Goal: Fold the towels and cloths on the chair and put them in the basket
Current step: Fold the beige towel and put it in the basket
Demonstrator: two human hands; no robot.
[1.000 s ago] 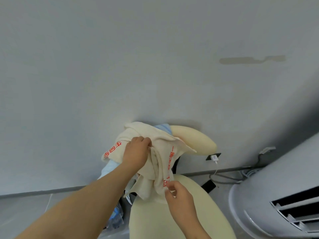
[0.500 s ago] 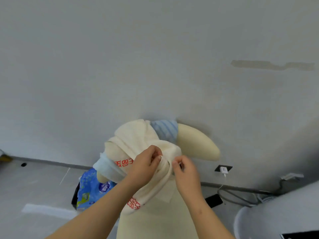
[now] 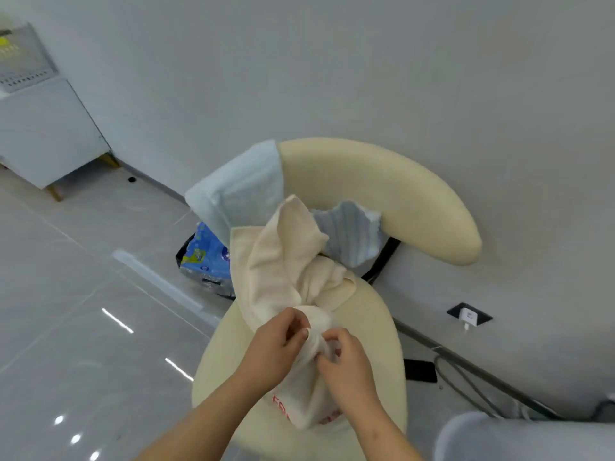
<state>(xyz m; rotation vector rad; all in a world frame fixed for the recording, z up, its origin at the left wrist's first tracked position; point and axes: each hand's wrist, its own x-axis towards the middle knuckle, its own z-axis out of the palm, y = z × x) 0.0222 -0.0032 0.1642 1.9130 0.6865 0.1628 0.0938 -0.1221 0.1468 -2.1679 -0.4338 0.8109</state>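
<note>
Chair [image 3: 376, 341], cream, round seat and curved back: carries all the laundry. Cream towel [image 3: 283, 261], red print, bunched, trails from the back down across the seat. Both hands pinch its gathered edge over the seat front, left hand [image 3: 276, 347] and right hand [image 3: 347, 366] touching. Risk: pulling the bunch probably drags the pale blue towel [image 3: 243, 188], draped over the back's left end, or the striped blue cloth [image 3: 349, 234] beside it, onto the floor, since the cream towel seems to lie against both. Pinching a fold instead of a true corner likely gives a crooked fold. Around: white cabinet [image 3: 43, 128], far left, well apart, bearing a grey perforated bin [image 3: 23, 58], perhaps the basket; rounded white appliance [image 3: 499, 437], lower right; blue packet [image 3: 206, 254] on the floor beside the chair, towards the cabinet; cables [image 3: 466, 377]; wall socket [image 3: 468, 316].
</note>
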